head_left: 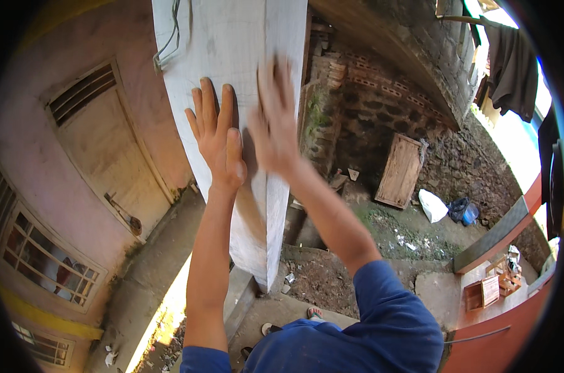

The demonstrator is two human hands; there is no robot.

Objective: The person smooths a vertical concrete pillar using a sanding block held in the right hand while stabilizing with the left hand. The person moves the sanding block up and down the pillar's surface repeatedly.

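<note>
A white-painted square pillar (223,43) rises in front of me, with one corner edge running down toward the ground. On its left face my left hand (220,140) lies flat, fingers stretched and apart, holding nothing. My right hand (274,121) is at the pillar's corner edge, its fingers pointing up along the surface. Motion smears those fingers, so I cannot make out whether anything is under or between them. A thin grey wire (173,37) hangs on the pillar's upper left, above my left hand.
To the left stands a pink wall with a pale door (111,146) and a barred window (49,258). Behind on the right, a wooden panel (400,171) leans near a white sack (432,206). Dark clothes (512,71) hang upper right. Wooden furniture (483,292) sits lower right.
</note>
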